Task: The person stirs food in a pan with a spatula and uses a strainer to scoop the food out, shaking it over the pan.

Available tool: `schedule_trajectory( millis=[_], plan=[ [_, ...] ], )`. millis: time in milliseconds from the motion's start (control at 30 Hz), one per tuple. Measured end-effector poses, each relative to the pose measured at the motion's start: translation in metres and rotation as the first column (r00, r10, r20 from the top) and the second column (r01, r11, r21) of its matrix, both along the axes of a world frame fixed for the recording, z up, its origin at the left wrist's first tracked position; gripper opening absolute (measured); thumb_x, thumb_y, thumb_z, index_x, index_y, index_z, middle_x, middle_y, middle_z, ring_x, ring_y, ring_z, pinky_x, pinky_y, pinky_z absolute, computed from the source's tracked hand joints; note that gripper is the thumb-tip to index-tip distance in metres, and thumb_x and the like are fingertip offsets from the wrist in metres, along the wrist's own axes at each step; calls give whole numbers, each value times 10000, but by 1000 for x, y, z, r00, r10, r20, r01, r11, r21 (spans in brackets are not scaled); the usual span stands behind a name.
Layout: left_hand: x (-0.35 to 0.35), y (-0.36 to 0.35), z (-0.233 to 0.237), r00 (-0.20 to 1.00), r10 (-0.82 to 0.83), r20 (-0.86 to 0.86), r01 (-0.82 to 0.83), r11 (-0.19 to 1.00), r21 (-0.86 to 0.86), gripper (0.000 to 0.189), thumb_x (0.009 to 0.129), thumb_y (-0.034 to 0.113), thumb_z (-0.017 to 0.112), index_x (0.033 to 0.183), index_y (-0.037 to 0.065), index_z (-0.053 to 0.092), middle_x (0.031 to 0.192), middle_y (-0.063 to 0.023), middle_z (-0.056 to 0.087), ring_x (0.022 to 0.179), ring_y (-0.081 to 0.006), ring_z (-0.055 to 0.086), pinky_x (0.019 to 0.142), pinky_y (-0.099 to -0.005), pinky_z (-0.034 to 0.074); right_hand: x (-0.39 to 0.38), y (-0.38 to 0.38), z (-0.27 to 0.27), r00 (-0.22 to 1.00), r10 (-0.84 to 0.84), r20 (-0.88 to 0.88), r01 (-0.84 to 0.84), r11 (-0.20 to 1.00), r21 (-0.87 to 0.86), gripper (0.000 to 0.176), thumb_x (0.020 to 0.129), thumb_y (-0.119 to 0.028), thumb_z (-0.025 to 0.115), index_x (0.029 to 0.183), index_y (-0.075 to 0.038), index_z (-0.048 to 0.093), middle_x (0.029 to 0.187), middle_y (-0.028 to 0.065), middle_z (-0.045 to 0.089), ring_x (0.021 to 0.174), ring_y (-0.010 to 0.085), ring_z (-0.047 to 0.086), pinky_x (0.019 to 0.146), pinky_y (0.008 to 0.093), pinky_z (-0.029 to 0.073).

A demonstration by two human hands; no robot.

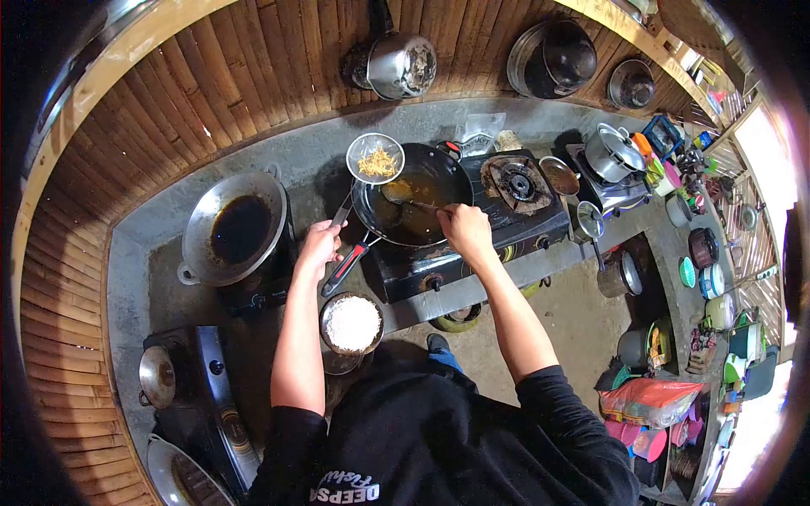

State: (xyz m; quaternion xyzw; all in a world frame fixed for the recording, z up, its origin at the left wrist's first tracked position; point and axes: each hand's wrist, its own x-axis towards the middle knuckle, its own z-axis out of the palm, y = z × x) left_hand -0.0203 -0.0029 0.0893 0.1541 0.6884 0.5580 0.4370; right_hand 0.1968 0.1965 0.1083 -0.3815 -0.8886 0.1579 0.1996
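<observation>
One left hand grips a strainer, the right hand a ladle, over a concrete counter below bamboo walls.

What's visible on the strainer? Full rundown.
The strainer has a round, shallow bowl of what looks like fine metal mesh, with a thin rim and a long, narrow grey handle. Golden-brown shreds sit in the bowl. The left hand grips the handle's lower end. The bowl is at the upper-left edge of the black frying pan; I can't tell whether they touch.
</observation>
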Motion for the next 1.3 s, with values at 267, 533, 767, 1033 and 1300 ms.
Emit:
schedule_trajectory(
  millis=[267, 533, 767, 1033, 1300],
  plan=[
    [-1, 0, -1, 1000, -1, 1, 1, 1000, 22, 236, 1003, 187, 427, 1135, 70, 584, 577, 59, 370, 450, -66, 334, 505, -285, 410, 8, 4, -12, 996, -2, -91, 4, 1000, 14, 260, 896, -284, 593, 918, -45, 696, 766, 245, 657, 749, 436, 654, 700, 507, 537],
    [-1, -2, -4, 1000, 24, 12, -24, 1000, 1, 238, 1002, 187, 432, 1140, 77, 591, 580, 60, 373, 453, -65, 332, 510, -284, 412, 12, 8, -30, 982, -29, -184, 34, 999, 26, 239, 897, -275, 612, 958, -62, 700, 778, 236, 661, 764, 425, 655, 698, 493, 535],
    [-1, -4, -9, 1000, 31, -4, -31, 1000, -7, 251, 1002, 193, 434, 1153, 90, 607, 576, 61, 368, 437, -65, 318, 502, -273, 406, 24, 11, -13, 968, -62, -244, 60, 998, -18, 232, 897, -260, 620, 965, -56, 706, 795, 233, 664, 789, 412, 659, 714, 476, 537],
    [-1, -4, -10, 1000, 14, 5, -14, 1000, -6, 232, 1003, 185, 437, 1138, 69, 585, 577, 54, 392, 449, -64, 344, 482, -274, 402, 45, 15, 35, 965, -63, -256, 78, 996, 52, 225, 893, -252, 633, 992, -58, 694, 761, 202, 664, 746, 381, 662, 665, 450, 529],
    [7, 11, -8, 999, -47, -4, 47, 999, -16, 202, 1003, 180, 446, 1093, 67, 588, 572, 44, 407, 428, -71, 346, 471, -276, 400, 59, 2, 53, 978, 139, -158, -54, 892, 449, 253, 842, -151, 649, 1088, -94, 672, 704, 108, 522, 676, 313, 569, 602, 432, 472]
  ],
)
